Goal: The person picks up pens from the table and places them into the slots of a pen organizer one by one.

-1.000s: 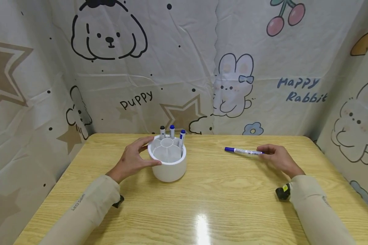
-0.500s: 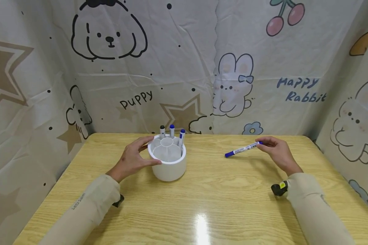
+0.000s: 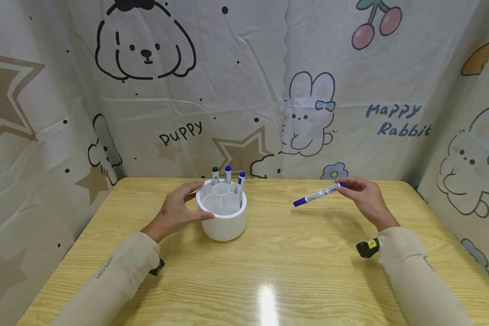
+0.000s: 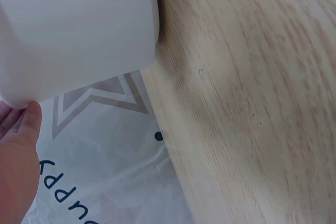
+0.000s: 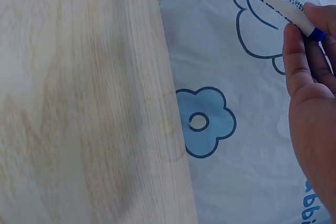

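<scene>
While two hands (image 3: 175, 210) work, one holder (image 3: 223, 218), four markers (image 3: 317, 194).

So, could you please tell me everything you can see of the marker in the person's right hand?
The marker is a slim white pen with a blue cap, small printed text along its barrel and a blue tip at its rear end. It looks like plastic. The right hand pinches that rear end with its fingertips, so the marker hangs clear above the wooden table, tilted, its capped end lower and pointing toward the white holder. Nothing else touches it.
</scene>
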{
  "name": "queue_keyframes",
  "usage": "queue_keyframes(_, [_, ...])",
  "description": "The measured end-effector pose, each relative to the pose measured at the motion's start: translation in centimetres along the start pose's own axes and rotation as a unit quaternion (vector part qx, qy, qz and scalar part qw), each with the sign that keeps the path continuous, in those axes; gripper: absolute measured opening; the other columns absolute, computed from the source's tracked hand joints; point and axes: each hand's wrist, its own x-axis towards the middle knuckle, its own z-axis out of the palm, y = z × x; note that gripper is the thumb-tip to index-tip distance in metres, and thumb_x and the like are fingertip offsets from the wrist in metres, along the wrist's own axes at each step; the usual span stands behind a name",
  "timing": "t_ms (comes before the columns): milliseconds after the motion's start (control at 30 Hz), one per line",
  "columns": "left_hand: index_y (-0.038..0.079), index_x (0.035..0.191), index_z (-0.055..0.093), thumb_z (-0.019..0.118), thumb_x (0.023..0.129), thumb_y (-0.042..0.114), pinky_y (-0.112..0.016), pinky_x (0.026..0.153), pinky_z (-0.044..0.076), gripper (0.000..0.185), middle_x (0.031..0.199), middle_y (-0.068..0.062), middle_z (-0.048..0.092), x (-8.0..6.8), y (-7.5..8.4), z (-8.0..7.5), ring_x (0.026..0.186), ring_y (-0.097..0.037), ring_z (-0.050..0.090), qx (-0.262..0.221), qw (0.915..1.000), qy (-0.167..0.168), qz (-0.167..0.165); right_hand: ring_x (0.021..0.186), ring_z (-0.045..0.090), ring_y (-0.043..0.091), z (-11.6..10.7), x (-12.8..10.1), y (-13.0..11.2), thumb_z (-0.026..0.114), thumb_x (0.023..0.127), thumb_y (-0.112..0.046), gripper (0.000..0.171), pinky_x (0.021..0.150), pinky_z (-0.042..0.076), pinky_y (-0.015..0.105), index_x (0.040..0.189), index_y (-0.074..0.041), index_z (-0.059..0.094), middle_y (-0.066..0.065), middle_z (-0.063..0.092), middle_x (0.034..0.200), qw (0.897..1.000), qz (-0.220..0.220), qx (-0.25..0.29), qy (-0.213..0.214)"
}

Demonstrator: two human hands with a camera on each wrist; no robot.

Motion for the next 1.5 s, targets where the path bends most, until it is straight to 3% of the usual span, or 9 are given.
queue_keyframes(433, [-0.007, 0.137, 0.052, 0.095, 0.065, 0.014, -0.028, 0.101, 0.049, 0.087, 0.139, -0.019, 0.055, -0.1, -0.1, 0.3, 0.124, -0.032, 0.056, -0.002, 0.9999, 0.013, -0.002, 0.097, 0.061, -0.002, 0.8, 0.0, -1.2, 0.071, 0.095, -0.021, 0.040, 0.083, 0.051, 0.009, 0.122, 0.007, 0.063, -0.021, 0.065, 0.103, 0.998, -0.032, 0.048, 0.015])
queue_keyframes(667, [-0.008, 0.137, 0.052, 0.096, 0.064, 0.013, -0.030, 0.101, 0.050, 0.088, 0.138, -0.020, 0.055, -0.3, 0.2, 0.4, 0.125, -0.033, 0.056, -0.005, 0.9998, 0.018, -0.003, 0.095, 0.062, 0.002, 1.1, 0.1, -1.9, 0.072, 0.094, -0.025, 0.037, 0.083, 0.052, 0.010, 0.118, 0.002, 0.067, -0.017, 0.067, 0.103, 0.997, -0.048, 0.048, 0.021])
queue_keyframes(1067, [-0.006, 0.138, 0.051, 0.095, 0.065, 0.014, -0.032, 0.102, 0.049, 0.088, 0.138, -0.018, 0.055, -0.4, 0.1, 0.4, 0.125, -0.031, 0.056, 0.001, 0.9998, 0.018, -0.010, 0.093, 0.062, 0.004, 1.9, 0.3, -3.4, 0.073, 0.093, -0.019, 0.039, 0.081, 0.053, 0.011, 0.120, 0.008, 0.065, -0.016, 0.068, 0.101, 0.995, -0.057, 0.076, 0.026])
queue_keyframes(1267, [-0.006, 0.138, 0.051, 0.096, 0.065, 0.015, -0.034, 0.102, 0.050, 0.088, 0.138, -0.019, 0.055, -0.4, 0.3, 0.4, 0.124, -0.032, 0.056, 0.004, 0.9997, 0.019, -0.013, 0.093, 0.061, 0.004, 2.1, 0.3, -4.1, 0.074, 0.093, -0.022, 0.040, 0.082, 0.052, 0.010, 0.120, 0.005, 0.066, -0.016, 0.067, 0.102, 0.996, -0.052, 0.069, 0.031])
queue_keyframes(1500, [-0.006, 0.138, 0.052, 0.096, 0.064, 0.015, -0.034, 0.102, 0.049, 0.089, 0.138, -0.019, 0.055, -0.4, 0.4, 0.4, 0.124, -0.033, 0.056, 0.004, 0.9997, 0.022, -0.012, 0.093, 0.063, 0.005, 2.7, 0.4, -5.2, 0.074, 0.092, -0.018, 0.029, 0.084, 0.052, 0.012, 0.114, 0.001, 0.069, -0.014, 0.069, 0.101, 0.992, -0.066, 0.104, 0.029])
